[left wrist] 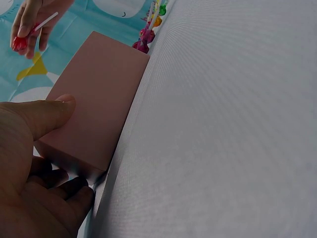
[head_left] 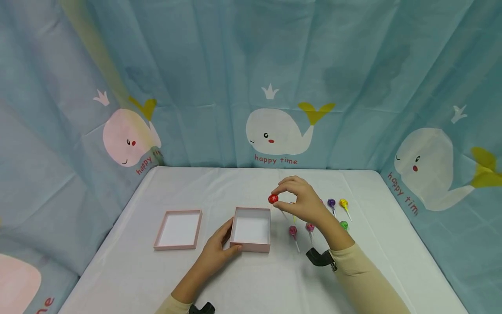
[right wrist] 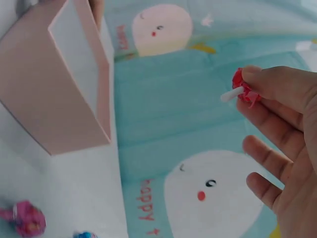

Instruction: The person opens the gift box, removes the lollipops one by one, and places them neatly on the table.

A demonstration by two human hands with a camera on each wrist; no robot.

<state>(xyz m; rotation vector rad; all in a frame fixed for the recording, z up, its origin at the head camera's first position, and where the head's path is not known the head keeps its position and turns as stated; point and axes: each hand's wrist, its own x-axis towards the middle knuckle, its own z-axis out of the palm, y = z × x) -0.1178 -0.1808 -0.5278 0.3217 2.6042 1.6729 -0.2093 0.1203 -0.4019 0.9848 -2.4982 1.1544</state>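
Observation:
A red-wrapped lollipop [head_left: 273, 199] is pinched between the thumb and forefinger of my right hand [head_left: 300, 200], above the table and just past the box's far right corner. In the right wrist view its white stick [right wrist: 232, 94] points away from the fingertips, with the other fingers spread loosely. My left hand [head_left: 217, 248] holds the open pink box [head_left: 251, 247] at its near left corner. The left thumb [left wrist: 54, 114] lies against one wall, while the fingers curl around the adjoining side. Inside, the box shows a bare white bottom.
Left of the box lies a shallow pink lid [head_left: 178, 247], its white inside facing up. Several lollipops lie to the right, among them a pink one [head_left: 293, 231], a purple one [head_left: 331, 203], a yellow one [head_left: 344, 203] and a green one [head_left: 344, 225], some partly behind the right arm.

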